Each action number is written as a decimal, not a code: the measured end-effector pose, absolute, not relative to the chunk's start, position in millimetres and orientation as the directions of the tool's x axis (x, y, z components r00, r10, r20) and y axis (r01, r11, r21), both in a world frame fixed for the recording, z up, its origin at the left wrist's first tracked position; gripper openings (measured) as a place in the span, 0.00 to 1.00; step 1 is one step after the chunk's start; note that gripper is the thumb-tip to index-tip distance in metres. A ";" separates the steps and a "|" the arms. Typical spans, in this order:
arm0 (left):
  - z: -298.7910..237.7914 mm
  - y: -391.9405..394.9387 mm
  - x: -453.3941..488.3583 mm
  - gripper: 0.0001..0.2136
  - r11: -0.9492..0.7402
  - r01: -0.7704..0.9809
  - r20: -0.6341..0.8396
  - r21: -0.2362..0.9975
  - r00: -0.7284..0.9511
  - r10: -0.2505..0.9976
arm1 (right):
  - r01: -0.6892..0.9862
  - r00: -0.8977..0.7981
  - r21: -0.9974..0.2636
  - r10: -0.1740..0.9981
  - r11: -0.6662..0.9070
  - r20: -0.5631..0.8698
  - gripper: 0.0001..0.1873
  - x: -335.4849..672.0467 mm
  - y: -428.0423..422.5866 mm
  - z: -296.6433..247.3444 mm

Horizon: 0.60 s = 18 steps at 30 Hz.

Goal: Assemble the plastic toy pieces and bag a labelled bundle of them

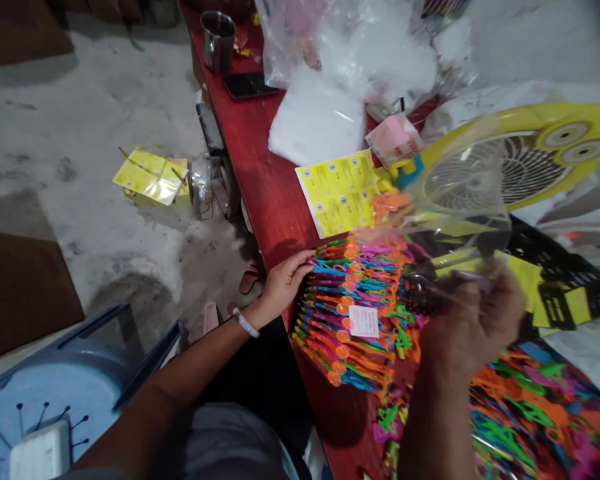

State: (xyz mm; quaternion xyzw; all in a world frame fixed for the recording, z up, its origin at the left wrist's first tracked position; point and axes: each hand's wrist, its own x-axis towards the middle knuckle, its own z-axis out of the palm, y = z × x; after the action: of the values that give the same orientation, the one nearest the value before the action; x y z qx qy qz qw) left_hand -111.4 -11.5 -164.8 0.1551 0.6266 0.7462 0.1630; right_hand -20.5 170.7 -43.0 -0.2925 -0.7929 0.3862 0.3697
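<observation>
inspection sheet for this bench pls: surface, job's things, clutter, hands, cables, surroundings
Surface: red table, crowded toward the right.
Job's things: stack of multicoloured plastic pieces with a small white label; clear plastic bag, blurred.
Clutter: yellow sticker sheet, white bags, steel cup, phone, yellow fan, black crate, loose coloured pieces.
Hands: left hand rests on the stack's edge; right hand grips the clear bag.
Cables: nothing seen.
Surroundings: concrete floor, yellow packets on it, blue plastic stool at lower left.
</observation>
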 end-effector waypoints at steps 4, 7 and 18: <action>-163.7 -10.6 -106.0 0.13 -0.178 0.036 0.107 0.983 -0.908 0.406 | 0.197 -0.753 -0.647 0.536 0.737 0.381 0.18 -25.6 148.5 -19.1; -163.6 -11.0 -107.4 0.13 -0.179 0.066 0.135 0.982 -0.904 0.406 | 0.133 -0.924 -0.495 0.288 0.859 0.251 0.11 -27.6 135.0 -17.7; -167.1 -6.4 -105.6 0.11 -0.209 -0.067 0.017 0.976 -0.926 0.376 | 0.253 -0.883 -0.677 0.452 0.691 0.131 0.09 -31.2 127.3 -42.3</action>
State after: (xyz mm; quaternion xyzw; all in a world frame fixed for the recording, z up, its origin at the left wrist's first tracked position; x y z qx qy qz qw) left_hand -105.6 -6.4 -167.1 0.1261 0.6121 0.7672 0.1445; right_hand -31.2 127.3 -42.3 -0.1941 -0.9081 0.3417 0.1449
